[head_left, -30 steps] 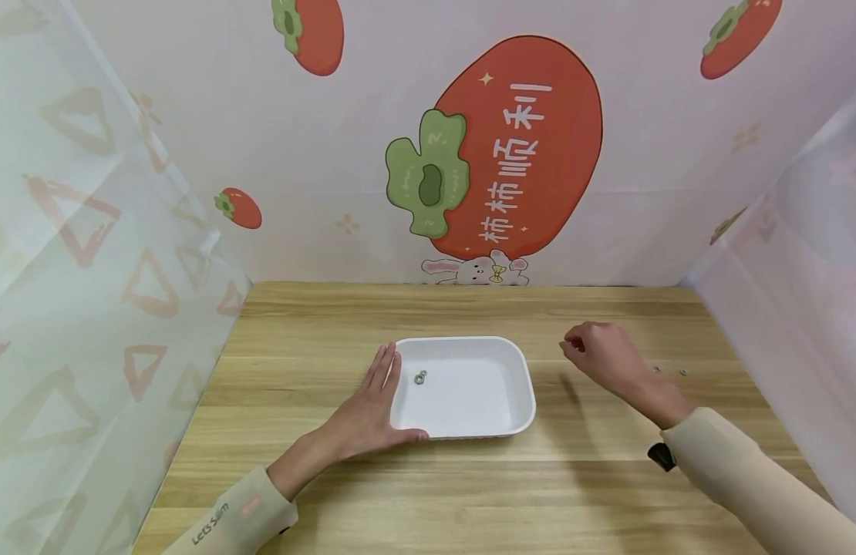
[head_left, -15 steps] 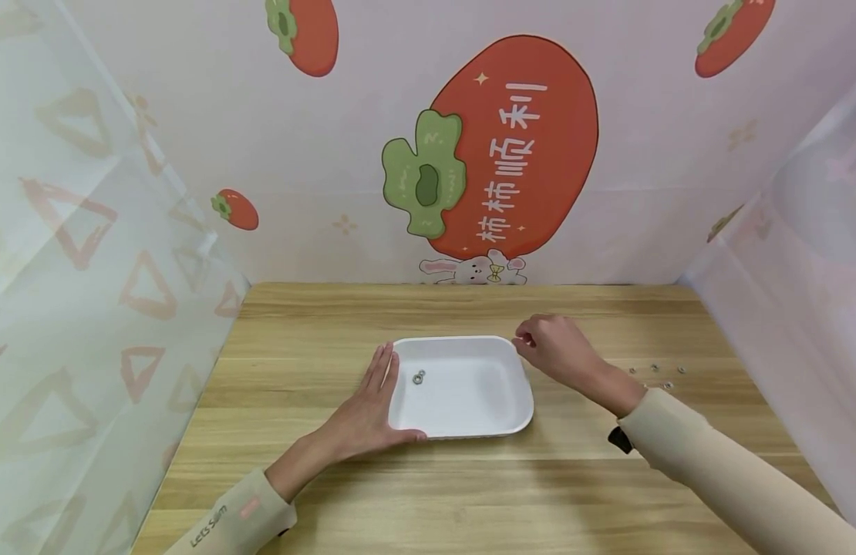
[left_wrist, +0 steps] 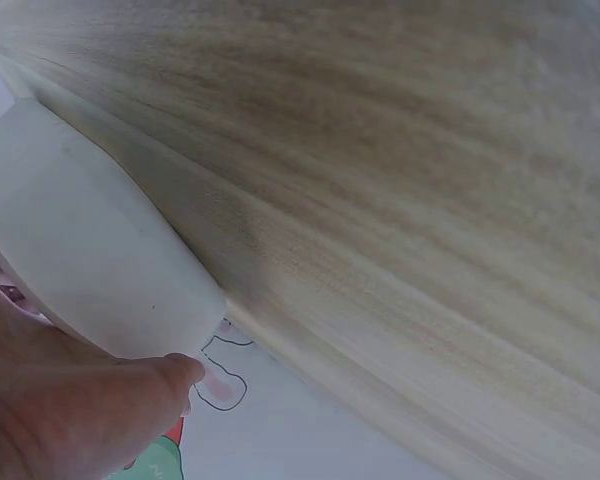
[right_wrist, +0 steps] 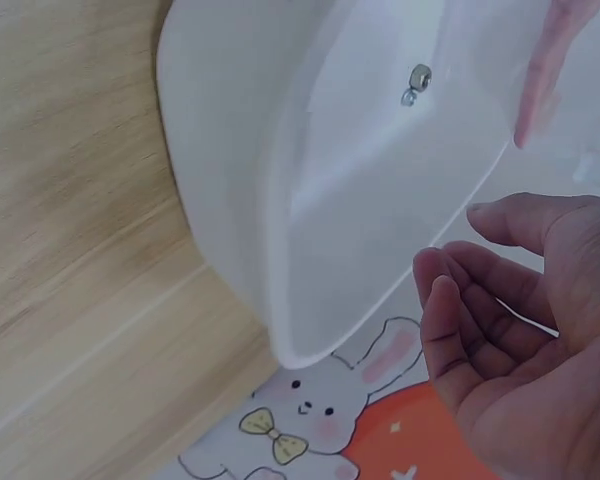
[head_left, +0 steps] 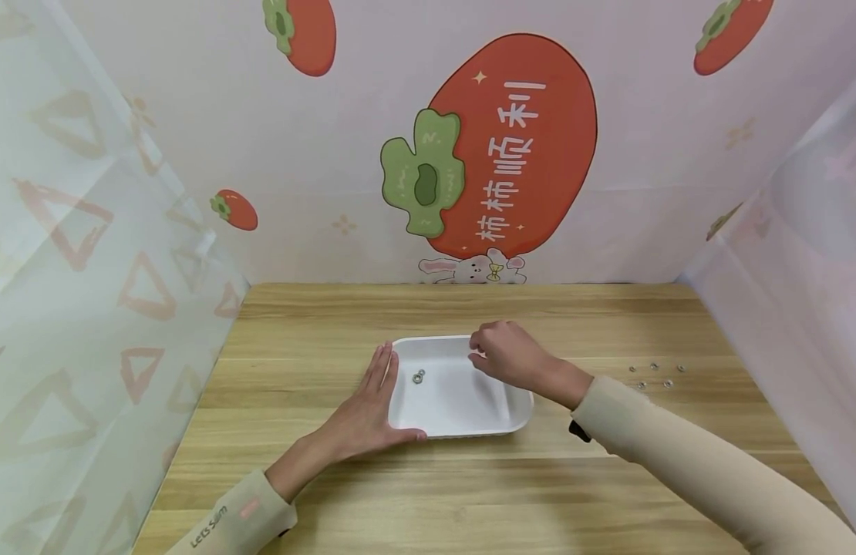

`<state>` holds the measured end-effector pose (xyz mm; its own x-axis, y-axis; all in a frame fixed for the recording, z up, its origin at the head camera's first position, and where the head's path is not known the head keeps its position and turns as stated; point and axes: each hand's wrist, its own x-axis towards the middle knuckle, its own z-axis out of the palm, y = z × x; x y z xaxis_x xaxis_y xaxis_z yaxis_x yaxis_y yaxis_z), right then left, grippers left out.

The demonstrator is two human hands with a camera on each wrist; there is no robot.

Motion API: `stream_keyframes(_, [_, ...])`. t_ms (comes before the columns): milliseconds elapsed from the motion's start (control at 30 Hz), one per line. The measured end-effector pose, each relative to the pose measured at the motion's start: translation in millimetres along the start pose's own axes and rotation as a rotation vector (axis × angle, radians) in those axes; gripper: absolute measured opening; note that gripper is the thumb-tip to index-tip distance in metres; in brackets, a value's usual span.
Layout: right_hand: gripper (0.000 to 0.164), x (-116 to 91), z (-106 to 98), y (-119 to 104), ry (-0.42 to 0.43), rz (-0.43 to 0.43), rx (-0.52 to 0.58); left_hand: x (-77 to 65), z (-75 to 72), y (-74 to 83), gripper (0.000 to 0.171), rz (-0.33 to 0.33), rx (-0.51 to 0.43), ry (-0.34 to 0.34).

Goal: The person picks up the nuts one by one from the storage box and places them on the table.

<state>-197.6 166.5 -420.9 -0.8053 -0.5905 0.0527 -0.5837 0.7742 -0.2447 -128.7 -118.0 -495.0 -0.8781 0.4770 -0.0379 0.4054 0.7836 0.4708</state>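
A white rectangular tray (head_left: 456, 401) sits on the wooden table, with two metal nuts (head_left: 418, 377), one larger and one smaller, in its left part. My left hand (head_left: 362, 412) lies along the tray's left side, fingers straight at the far corner and thumb on the near rim. Above the tray's right part is my right hand (head_left: 511, 356), fingers curled. In the right wrist view, the right hand's thumb (right_wrist: 510, 218) stands apart from the curled fingers; no object shows between them, but the inside of the curl is partly hidden.
Several small nuts (head_left: 667, 383) lie on the table at the right, beyond the right forearm. A patterned cloth wall (head_left: 331, 254) rises behind the table, and light cloth hangs at both sides.
My right hand has moved left, from beside the tray to above its right part; its thumb has parted from the fingers. The left hand and the nuts in the tray have stayed put.
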Motion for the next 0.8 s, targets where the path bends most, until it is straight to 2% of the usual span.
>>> stream_keyframes(300, [0.012, 20.1, 8.6, -15.6, -0.070, -0.061, -0.034, -0.6, 0.0, -0.8, 0.140, 0.007, 0.008, 0.002])
stream_keyframes(467, [0.013, 29.3, 15.6, -21.0, -0.106, -0.090, -0.014, -0.3, -0.1, -0.4, 0.140, 0.011, 0.013, 0.012])
stream_keyframes(667, [0.017, 37.8, 23.4, -26.6, -0.199, -0.057, 0.056, -1.1, -0.8, -0.5, 0.140, 0.011, 0.011, 0.002])
stream_keyframes(800, [0.013, 41.7, 27.0, -31.1, -0.247, -0.034, 0.103, -1.4, -1.4, -0.7, 0.139, 0.015, 0.006, -0.004])
